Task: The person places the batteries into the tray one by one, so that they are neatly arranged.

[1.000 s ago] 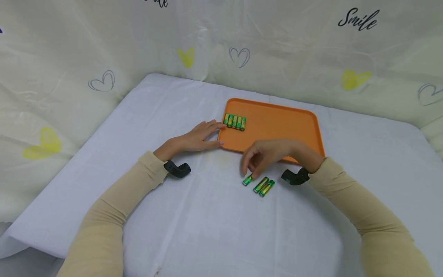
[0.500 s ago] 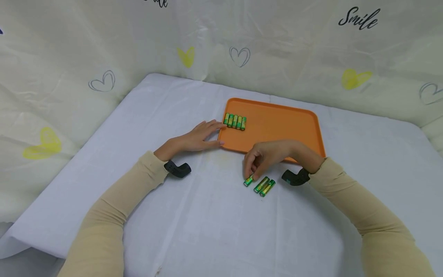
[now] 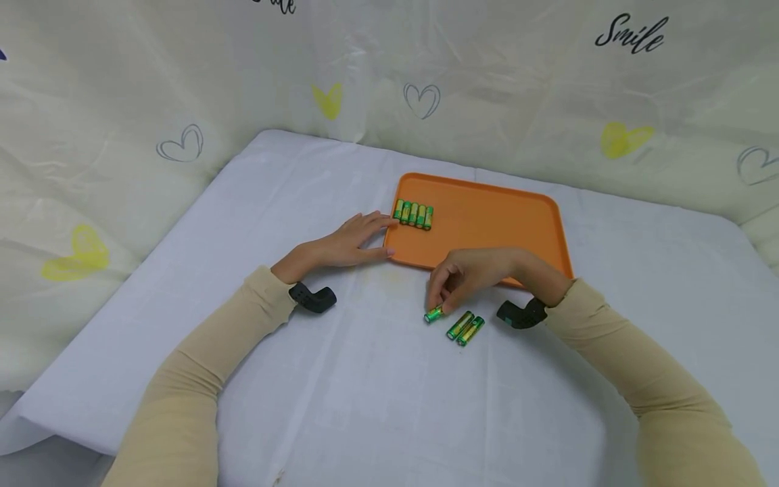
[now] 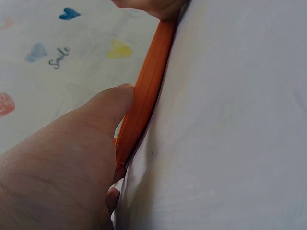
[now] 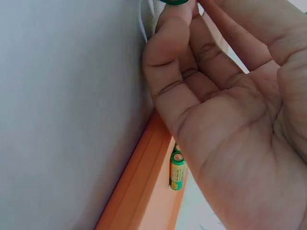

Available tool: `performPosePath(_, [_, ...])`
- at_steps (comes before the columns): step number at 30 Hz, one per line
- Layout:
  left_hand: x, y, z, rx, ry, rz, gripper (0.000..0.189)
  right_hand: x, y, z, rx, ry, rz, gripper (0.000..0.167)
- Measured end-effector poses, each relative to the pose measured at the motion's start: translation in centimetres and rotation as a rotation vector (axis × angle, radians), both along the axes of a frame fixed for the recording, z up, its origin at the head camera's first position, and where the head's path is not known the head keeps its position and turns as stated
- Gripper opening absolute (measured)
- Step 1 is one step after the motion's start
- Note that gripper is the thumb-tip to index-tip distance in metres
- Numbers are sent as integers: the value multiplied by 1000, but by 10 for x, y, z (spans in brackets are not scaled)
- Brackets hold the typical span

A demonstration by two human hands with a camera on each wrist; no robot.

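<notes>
The tray looks like moulded plastic, smooth across its floor with a soft, satin sheen; its outer wall, close up in the wrist views, carries fine lengthwise ridges. The batteries wear slick green and gold wrappers, glossy and somewhat metallic, and the end seen in the right wrist view has the look of bare metal. Under them the bench cloth is white, matt fabric, lightly creased. The backdrop sheet looks plasticky, wrinkled, with pale shiny streaks. Both sleeves are soft, matt cloth, bunched in folds. The wrist mounts appear to be hard, black plastic.
</notes>
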State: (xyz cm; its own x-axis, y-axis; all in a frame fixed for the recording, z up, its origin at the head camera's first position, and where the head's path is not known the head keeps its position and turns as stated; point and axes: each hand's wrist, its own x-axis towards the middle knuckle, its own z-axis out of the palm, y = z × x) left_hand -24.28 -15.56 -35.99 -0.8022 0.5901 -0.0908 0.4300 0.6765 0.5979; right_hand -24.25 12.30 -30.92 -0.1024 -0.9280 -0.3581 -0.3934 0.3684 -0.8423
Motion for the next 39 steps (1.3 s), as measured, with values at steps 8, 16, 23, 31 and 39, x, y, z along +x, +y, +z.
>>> performPosePath(8, [0, 0, 1, -6, 0, 0, 68, -7, 6, 3, -89, 13, -20, 18])
performPosePath(16, [3, 1, 5, -4, -10, -3, 67, -15, 16, 5, -94, 49, -193, 20])
performPosePath(23, [3, 1, 5, -5, -4, -8, 67, -24, 22, 1, -148, 113, -324, 20])
performPosePath(31, [2, 1, 5, 0, -2, -10, 67, -31, 26, -3, -111, 72, -561, 26])
performPosePath(39, [2, 0, 5, 4, -5, -13, 67, -43, 31, -7, -89, 69, -767, 31])
